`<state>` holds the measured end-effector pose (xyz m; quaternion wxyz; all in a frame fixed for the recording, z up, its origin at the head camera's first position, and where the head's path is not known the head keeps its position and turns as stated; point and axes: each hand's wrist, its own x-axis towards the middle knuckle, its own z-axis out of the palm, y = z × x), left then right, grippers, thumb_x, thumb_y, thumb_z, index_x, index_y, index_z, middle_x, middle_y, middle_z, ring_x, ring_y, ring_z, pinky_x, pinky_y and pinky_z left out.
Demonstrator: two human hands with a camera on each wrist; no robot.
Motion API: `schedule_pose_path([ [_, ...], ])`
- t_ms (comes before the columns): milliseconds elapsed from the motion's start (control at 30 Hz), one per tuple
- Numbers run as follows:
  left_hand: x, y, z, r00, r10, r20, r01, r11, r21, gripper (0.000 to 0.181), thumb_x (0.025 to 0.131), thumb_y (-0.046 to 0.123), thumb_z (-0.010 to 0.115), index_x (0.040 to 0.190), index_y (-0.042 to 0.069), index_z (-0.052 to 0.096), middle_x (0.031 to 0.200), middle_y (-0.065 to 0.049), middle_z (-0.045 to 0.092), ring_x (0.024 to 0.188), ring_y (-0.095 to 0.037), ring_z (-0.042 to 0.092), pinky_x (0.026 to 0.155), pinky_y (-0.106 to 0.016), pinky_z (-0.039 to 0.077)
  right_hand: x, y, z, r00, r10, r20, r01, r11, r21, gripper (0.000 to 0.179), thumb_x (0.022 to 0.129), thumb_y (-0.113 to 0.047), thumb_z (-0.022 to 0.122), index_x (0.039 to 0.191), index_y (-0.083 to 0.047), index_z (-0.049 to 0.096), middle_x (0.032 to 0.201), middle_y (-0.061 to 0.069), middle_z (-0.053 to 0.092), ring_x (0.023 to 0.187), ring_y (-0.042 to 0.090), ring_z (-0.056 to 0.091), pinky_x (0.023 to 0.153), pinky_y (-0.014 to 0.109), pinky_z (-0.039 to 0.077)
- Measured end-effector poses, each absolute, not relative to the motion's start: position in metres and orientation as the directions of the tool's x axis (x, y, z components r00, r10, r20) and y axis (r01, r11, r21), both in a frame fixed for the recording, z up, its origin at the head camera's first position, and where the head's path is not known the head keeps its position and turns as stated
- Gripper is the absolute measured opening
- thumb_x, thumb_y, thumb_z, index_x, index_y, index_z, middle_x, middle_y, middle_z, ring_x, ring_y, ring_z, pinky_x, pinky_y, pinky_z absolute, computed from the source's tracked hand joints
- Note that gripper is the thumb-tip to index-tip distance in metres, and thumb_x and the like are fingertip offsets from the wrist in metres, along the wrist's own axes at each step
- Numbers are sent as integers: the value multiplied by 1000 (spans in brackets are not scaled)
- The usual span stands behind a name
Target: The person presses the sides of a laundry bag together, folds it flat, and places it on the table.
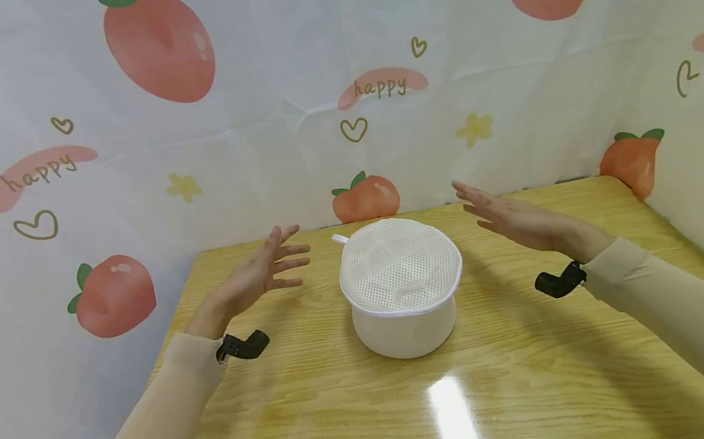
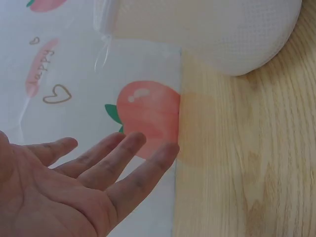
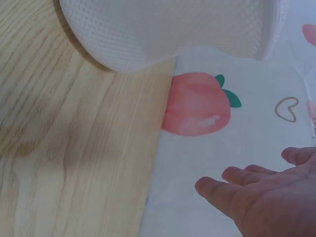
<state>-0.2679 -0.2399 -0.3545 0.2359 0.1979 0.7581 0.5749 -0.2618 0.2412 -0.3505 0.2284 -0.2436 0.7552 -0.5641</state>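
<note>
A round white mesh laundry bag (image 1: 400,265) stands upright on the wooden table, its flat top edged with white piping. A small pale loop (image 1: 340,239) sticks out at its upper left. To the left of the bag my left hand (image 1: 264,269) is held in the air, fingers spread and nothing in it. On the other side, my right hand (image 1: 523,220) is raised too, empty, with straight fingers angled toward the bag. Both wrist views show the bag's mesh wall apart from the fingertips.
The wooden table (image 1: 327,420) reaches back to a white cloth backdrop (image 1: 275,163) printed with fruit, hearts and lettering. The cloth also runs along the left and right sides. A bright light reflection lies on the tabletop in front of the bag.
</note>
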Motion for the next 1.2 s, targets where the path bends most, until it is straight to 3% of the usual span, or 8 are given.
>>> schedule_pose_path([
  [300,-261,-233,-354,-784,594,-183,-78,199,977,73,111,59,26,168,17,13,163,-20,35,148,-46,37,105,-58,50,-256,238,-350,-772,-624,-123,-32,232,-972,66,114,-52,22,169,-24,-2,175,10,0,160,39,3,125,62,11],
  [600,-254,-225,-353,-775,589,-229,-86,260,962,72,112,57,26,167,13,15,157,-21,43,142,-43,47,103,-56,52,-253,238,-351,-761,-634,-142,-6,225,-974,67,114,-52,21,169,-20,-1,171,17,14,157,44,16,122,62,25],
  [800,-250,-220,-351,-779,574,-251,-108,271,956,79,109,64,30,167,12,18,155,-21,45,140,-42,49,102,-53,54,-252,239,-353,-759,-634,-147,30,192,-981,68,114,-49,22,169,-15,-1,170,20,16,156,45,17,121,61,30],
  [1200,-245,-211,-352,-761,583,-284,-176,236,956,77,111,59,30,166,7,16,157,-27,40,141,-48,45,101,-56,54,-250,240,-358,-764,-622,-173,88,165,-982,69,115,-47,26,168,-11,1,166,25,22,153,48,25,116,56,40],
])
